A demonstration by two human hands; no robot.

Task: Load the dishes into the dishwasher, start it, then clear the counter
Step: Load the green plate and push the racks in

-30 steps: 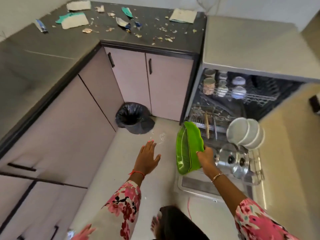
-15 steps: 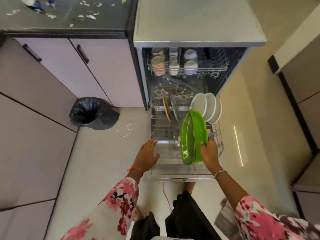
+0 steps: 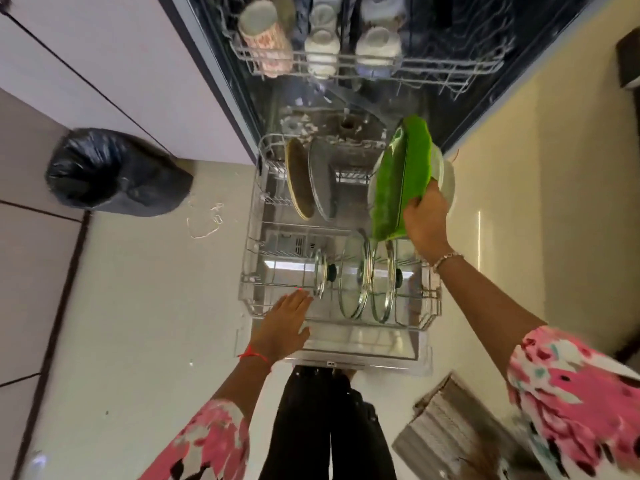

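The dish (image 3: 398, 178), green and long, is gripped by the right hand (image 3: 424, 216), whose fingers curl round its near right edge. It stands on edge above the right rear part of the pulled-out lower rack (image 3: 252, 271) of the dishwasher (image 3: 491, 112). Its long axis runs from the near, lower end by the hand up and away toward the tub, with the hollow face turned left. Just behind it on the right, white bowls (image 3: 447, 174) sit upright, and the dish looks close to or against them. Two plates (image 3: 299, 178) stand on edge to its left, with a bare run of tines between them and the dish. Glass lids (image 3: 353, 282) fill the front row, just below the dish's near end. The left hand (image 3: 284, 323) is flat, fingers straight, holding nothing. It is at the rack's front left rim, and whether it touches the wire cannot be told. The right hand is the one on the work, while the left is well apart at the opposite corner. The next move likely turns on lowering the dish straight down into the tines left of the bowls, keeping its long axis front to back so that the near end clears the lids.
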